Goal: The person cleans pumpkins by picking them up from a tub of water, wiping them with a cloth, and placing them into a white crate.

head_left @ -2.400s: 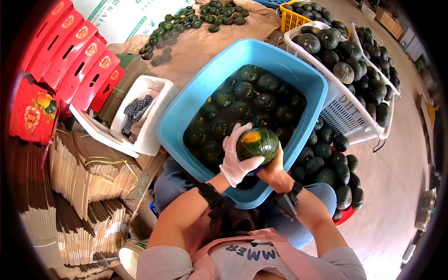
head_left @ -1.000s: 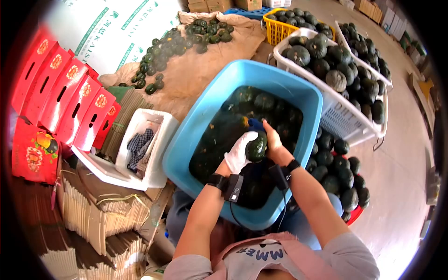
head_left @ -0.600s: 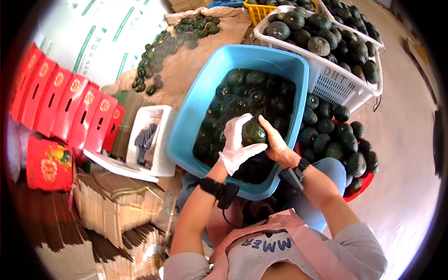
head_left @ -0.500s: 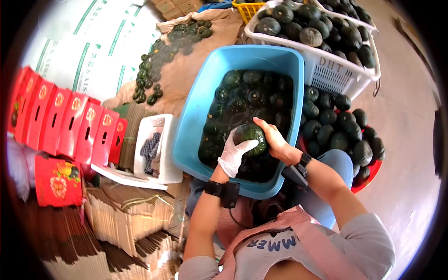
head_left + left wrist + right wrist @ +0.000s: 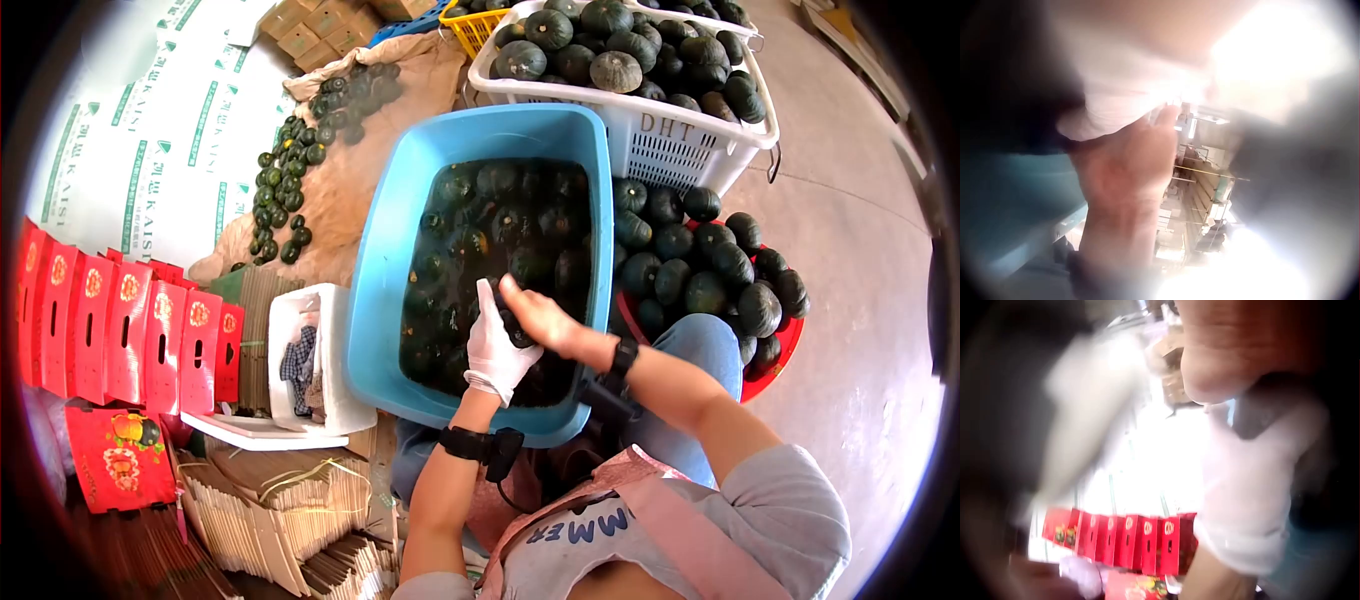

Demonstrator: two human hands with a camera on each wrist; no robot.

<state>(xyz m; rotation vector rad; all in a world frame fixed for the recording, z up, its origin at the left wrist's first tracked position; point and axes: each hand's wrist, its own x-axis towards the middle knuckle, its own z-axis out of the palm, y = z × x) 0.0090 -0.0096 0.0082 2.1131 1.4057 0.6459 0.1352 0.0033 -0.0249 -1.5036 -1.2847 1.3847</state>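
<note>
A small dark green pumpkin (image 5: pixel 514 328) is held between both hands over the near part of a blue tub (image 5: pixel 362 330). White-gloved, my left hand (image 5: pixel 497 350) grips it from the left, thumb towards the person. My bare right hand (image 5: pixel 545 322) lies across its right and upper side, its fingers mostly hidden behind the pumpkin and the glove. Dark water in the tub holds several more pumpkins (image 5: pixel 510 222). In the right wrist view the gloved hand (image 5: pixel 1244 481) cups the pumpkin's dark side (image 5: pixel 1257 419). The left wrist view is blurred, showing the bare hand (image 5: pixel 1125 162) against the glove.
Right of the tub stand a red basin (image 5: pixel 790 340) heaped with pumpkins and a full white crate (image 5: pixel 660 150). On the left are a foam box (image 5: pixel 345 400), red cartons (image 5: pixel 125 330) and stacked cardboard (image 5: pixel 280 510). Small pumpkins lie on a brown sheet (image 5: pixel 350 190).
The pumpkin, its orange patch on show earlier, has turned and is now mostly covered by the hands. Blue cloth seen at the right fingers one second ago is hidden. The head view has swung.
</note>
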